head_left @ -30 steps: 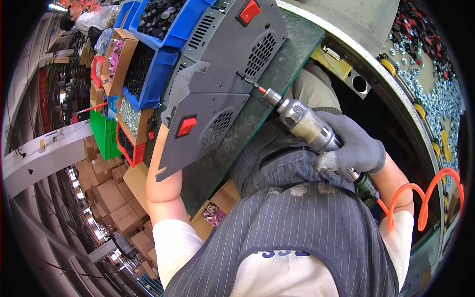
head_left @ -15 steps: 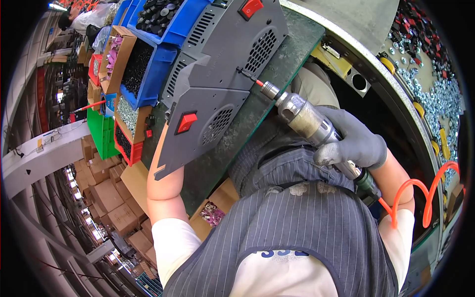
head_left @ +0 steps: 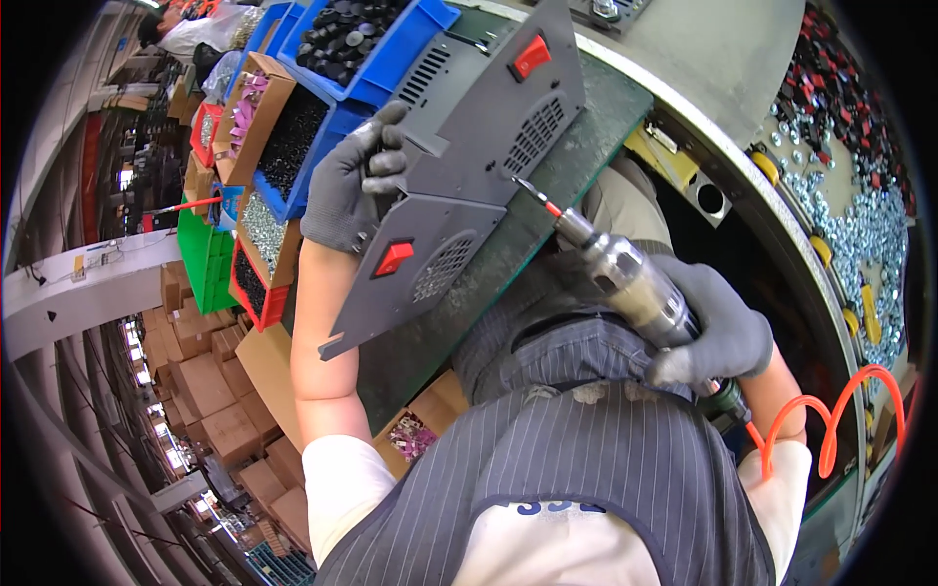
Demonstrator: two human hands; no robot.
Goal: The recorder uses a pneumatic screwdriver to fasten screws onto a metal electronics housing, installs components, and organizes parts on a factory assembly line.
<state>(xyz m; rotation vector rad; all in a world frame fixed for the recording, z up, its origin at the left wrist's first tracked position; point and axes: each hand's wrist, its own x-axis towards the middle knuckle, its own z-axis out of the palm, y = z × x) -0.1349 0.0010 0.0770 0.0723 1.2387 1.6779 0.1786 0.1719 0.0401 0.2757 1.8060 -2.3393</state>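
My right hand [head_left: 718,327], in a grey glove, is wrapped round a metal air screwdriver [head_left: 630,278] with an orange coiled hose. Its bit points up and left, just off the face of a grey metal panel [head_left: 459,161] with a vent grille and a red switch. A second, similar panel [head_left: 415,303] overlaps in front of it, nearer me. My gloved left hand [head_left: 342,190] is at the left edge of these panels with its fingers curled. What they hold, if anything, I cannot make out. A small dark screw head shows on the far panel.
Blue bins [head_left: 352,73] of black parts stand beyond the panels. To the left are a cardboard box [head_left: 256,117] of pink parts, a red bin [head_left: 259,288] and a green crate [head_left: 203,259]. The dark green bench [head_left: 606,127] lies beneath; loose screws [head_left: 831,225] cover a tray at right.
My left hand has come out from behind the panels to their left edge. The screwdriver bit has backed off the far panel, down and to the right. The view has shifted slightly.
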